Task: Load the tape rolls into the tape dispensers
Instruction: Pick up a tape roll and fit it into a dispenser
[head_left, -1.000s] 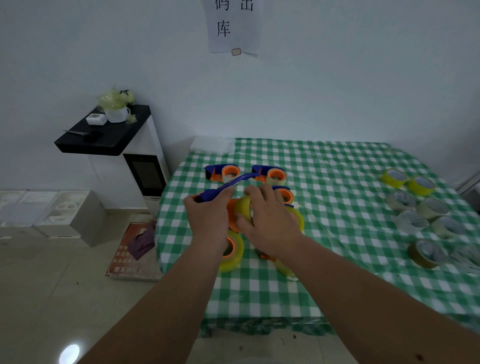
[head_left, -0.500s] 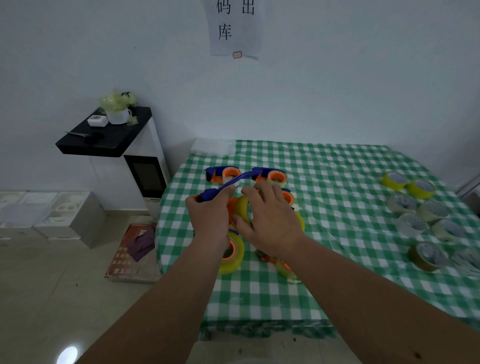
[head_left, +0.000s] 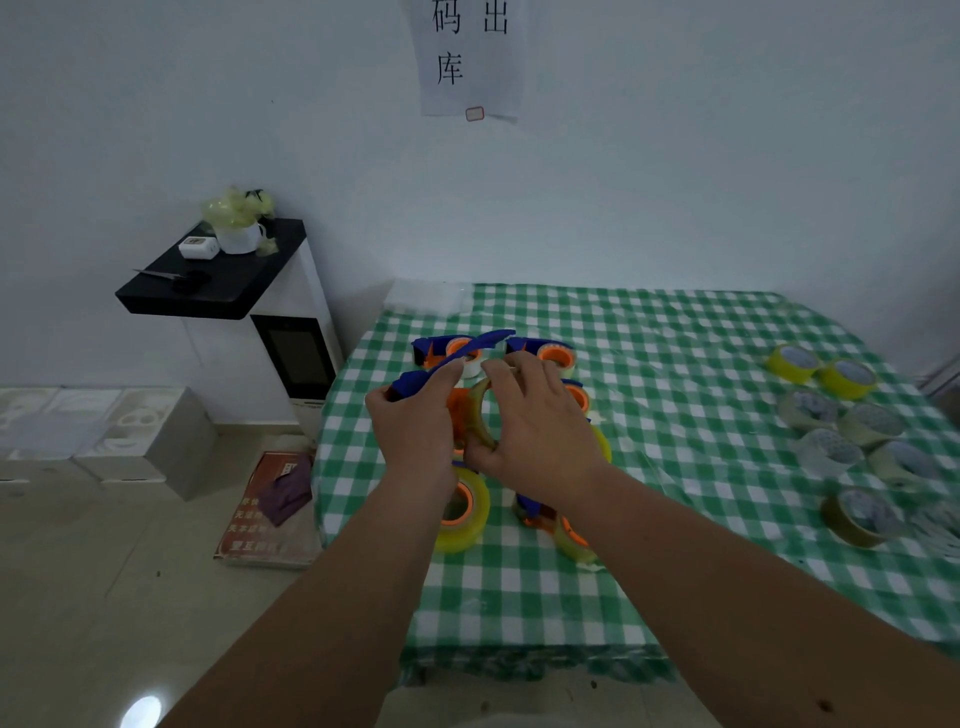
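While the left hand (head_left: 415, 421) grips a blue plastic dispenser (head_left: 452, 358), the right hand (head_left: 535, 431) pinches a glossy yellowish tape ring (head_left: 477, 410).

Both forearms reach forward, left hand (head_left: 415, 421) and right hand (head_left: 535, 431) close together (fingers curled, gripping).
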